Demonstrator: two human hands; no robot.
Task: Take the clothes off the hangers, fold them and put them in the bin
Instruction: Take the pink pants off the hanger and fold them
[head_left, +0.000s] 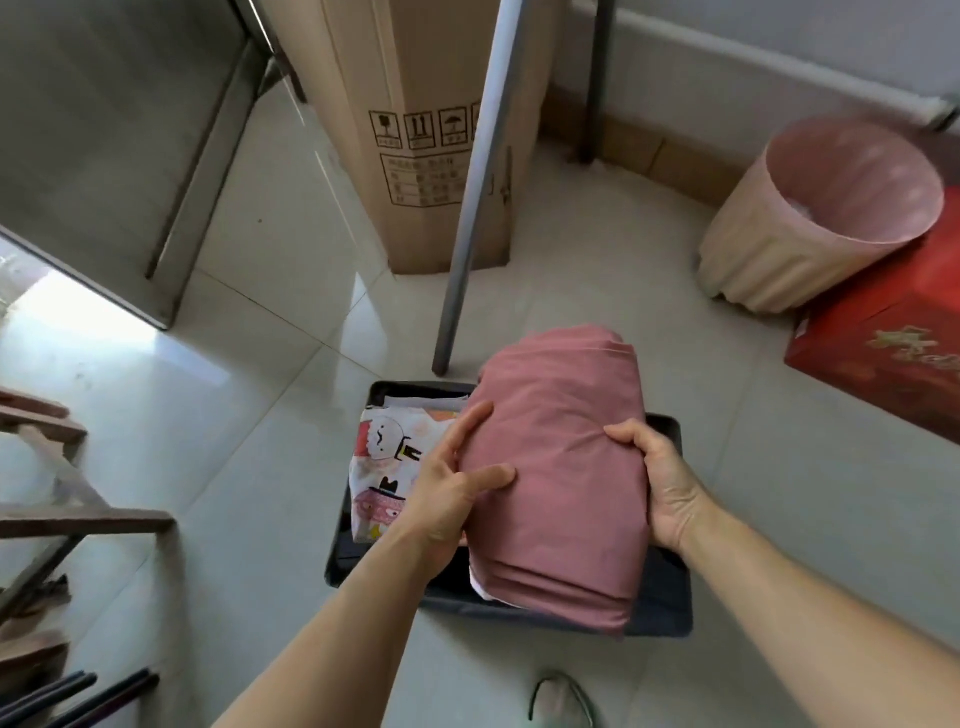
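Folded garment (561, 467) over bin (670, 597); printed cloth (395, 462) inside, left; basket (810, 218) far right.

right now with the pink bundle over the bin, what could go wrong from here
1. The pink bundle is bulky and held only at its sides by the left hand and right hand; its loose bottom edge could unfold as it goes down.
2. The bin already holds a cartoon-print cloth on its left; the bundle may land on it and rumple it, or sit too high.
3. The grey pole stands close behind the bin and might catch the fabric.
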